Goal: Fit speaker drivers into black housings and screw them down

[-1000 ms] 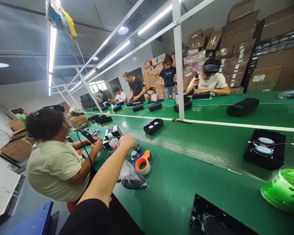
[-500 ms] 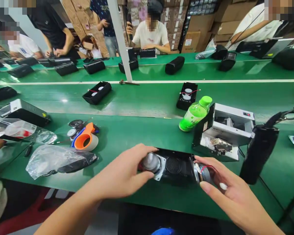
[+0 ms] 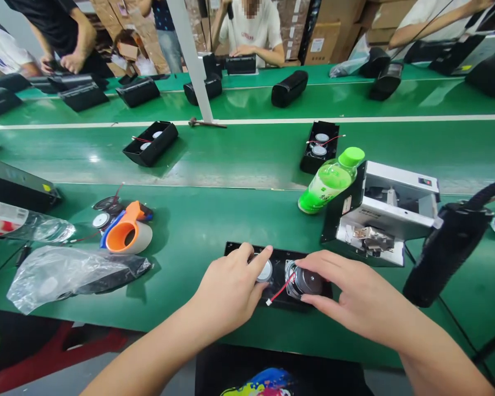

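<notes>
Both hands work over a shallow, oblong black panel (image 3: 277,286) with a hard, slightly glossy rim, which lies on the smooth green surface (image 3: 202,220) in front of the person. The left hand (image 3: 231,283) has its grip curled around the left speaker (image 3: 265,270), whose pale, round back shows between fingers and thumb; the hand hides the rest. The right hand (image 3: 346,291) has its grip closed around the sides of the right speaker (image 3: 308,282), a squat drum with a dark, flat round back and a bright metal frame, seated at the panel's right part. A thin red wire (image 3: 281,288) slants from it to a small white plug. To the left, a glossy orange-and-blue tape dispenser (image 3: 127,231) holds a wide, pale roll beside loose round speakers (image 3: 104,217), and a crinkled clear plastic bag (image 3: 58,275) lies near a transparent bottle (image 3: 45,221) on its side. Beyond the right hand are a leaning, green-capped bottle (image 3: 328,184), a boxy metal device (image 3: 390,212) with sharp-edged pale panels, and a dark, matte cylinder (image 3: 447,253). Farther back, two open black cases (image 3: 159,151) each carry paired round speakers.
</notes>
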